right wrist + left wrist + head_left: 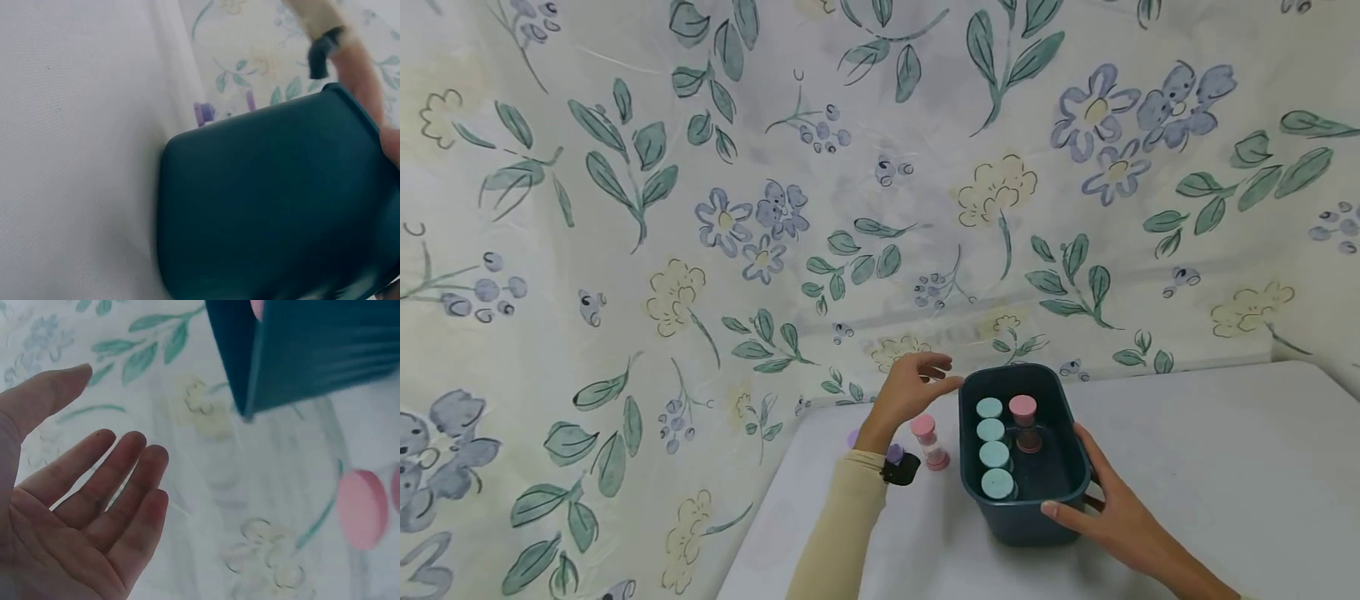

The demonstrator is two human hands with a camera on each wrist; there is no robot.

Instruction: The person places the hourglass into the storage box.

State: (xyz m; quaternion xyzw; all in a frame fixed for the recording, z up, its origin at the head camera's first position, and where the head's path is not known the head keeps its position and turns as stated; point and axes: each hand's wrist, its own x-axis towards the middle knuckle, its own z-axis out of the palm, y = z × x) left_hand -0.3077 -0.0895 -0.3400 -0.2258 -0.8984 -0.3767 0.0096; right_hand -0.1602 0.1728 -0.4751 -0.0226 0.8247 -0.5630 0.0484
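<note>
A dark teal bin [1026,521] stands on the white table. My right hand [1112,517] grips its near right corner, thumb at the front rim and fingers along the side. Along the bin's left wall is a row of several sand timers with mint caps [994,454]; a pink-capped sand timer [1023,408] stands to their right. Beside the bin's far left corner, my left hand [910,387] is raised with nothing in it, its fingers spread and slightly bent in the left wrist view. The bin's outer wall [269,200] fills much of the right wrist view.
Another pink sand timer [928,437] stands on the table left of the bin. Purple-capped pieces [895,453] are partly hidden behind the left wrist, which wears a black band [901,469]. A flowered cloth [880,208] hangs behind the table.
</note>
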